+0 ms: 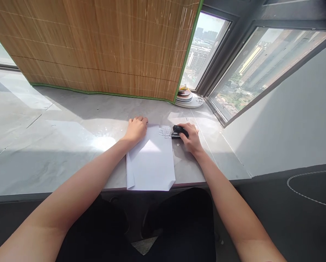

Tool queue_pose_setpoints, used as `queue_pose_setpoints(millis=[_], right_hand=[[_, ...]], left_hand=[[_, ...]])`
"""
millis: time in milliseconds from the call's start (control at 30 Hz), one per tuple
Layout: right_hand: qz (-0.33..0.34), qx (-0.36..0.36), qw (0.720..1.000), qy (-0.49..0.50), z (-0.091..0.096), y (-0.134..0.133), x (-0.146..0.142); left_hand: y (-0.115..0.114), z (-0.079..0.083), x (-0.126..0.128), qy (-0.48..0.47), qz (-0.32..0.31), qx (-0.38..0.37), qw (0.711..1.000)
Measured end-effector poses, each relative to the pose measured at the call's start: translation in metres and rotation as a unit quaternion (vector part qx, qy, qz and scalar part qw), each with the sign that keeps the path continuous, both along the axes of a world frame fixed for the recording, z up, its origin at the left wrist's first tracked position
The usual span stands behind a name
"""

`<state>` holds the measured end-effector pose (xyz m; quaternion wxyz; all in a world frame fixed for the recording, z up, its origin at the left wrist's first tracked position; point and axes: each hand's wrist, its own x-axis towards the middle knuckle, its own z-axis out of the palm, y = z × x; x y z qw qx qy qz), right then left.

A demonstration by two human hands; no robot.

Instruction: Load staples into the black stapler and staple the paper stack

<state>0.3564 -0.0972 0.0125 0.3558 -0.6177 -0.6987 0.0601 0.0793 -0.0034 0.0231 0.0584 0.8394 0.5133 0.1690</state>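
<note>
White sheets of paper (154,163) lie on the counter in front of me, the lower corners curled. A dense cluster of staples (165,132) marks the upper right part of the paper. My right hand (190,137) is closed around a black stapler (176,129), whose front end meets the paper's right edge beside the staples. At the upper left corner, my left hand (137,129) has its fingers curled over the paper, holding it down. Its fingertips are partly hidden.
Behind the paper hangs a bamboo blind (105,47) with green edging. A stack of plates (189,100) stands at the back right by the window (206,43). The marble-look counter (70,134) ends at a front edge above my legs. A white wall (283,120) rises on the right.
</note>
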Motion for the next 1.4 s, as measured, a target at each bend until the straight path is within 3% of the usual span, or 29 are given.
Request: queue_pose_setpoints(millis=[100, 233, 300, 567, 733, 933, 1200, 1300, 1400], right_hand=[[-0.003, 0.002, 1.000, -0.002, 0.000, -0.001, -0.001], [-0.007, 0.006, 1.000, -0.010, 0.000, -0.001, -0.001], [-0.008, 0.007, 1.000, -0.011, 0.001, -0.001, -0.001], [-0.002, 0.008, 0.999, -0.031, 0.004, -0.006, -0.005], [0.026, 0.006, 0.998, -0.061, 0.004, -0.006, -0.010], [0.024, 0.017, 0.997, -0.078, 0.000, -0.003, -0.014], [0.022, 0.010, 0.996, -0.090, -0.002, -0.002, -0.019], [0.022, 0.014, 0.995, -0.098, -0.001, -0.003, -0.020], [0.020, 0.019, 0.993, -0.111, -0.001, -0.003, -0.021]], left_hand=[[-0.003, 0.005, -0.003, -0.044, -0.057, 0.012, 0.997], [-0.012, 0.004, -0.003, -0.020, -0.277, -0.044, 0.960], [-0.019, 0.001, 0.001, 0.015, -0.330, -0.067, 0.942], [-0.041, -0.001, 0.023, 0.026, -0.248, -0.129, 0.960], [-0.034, -0.013, 0.023, 0.014, -0.254, -0.125, 0.959], [-0.029, -0.024, 0.020, -0.025, -0.317, -0.101, 0.943], [-0.017, -0.050, 0.021, -0.023, -0.229, -0.152, 0.961], [-0.016, -0.045, 0.020, -0.016, -0.261, -0.153, 0.953], [-0.021, -0.029, 0.018, -0.001, -0.291, -0.152, 0.945]])
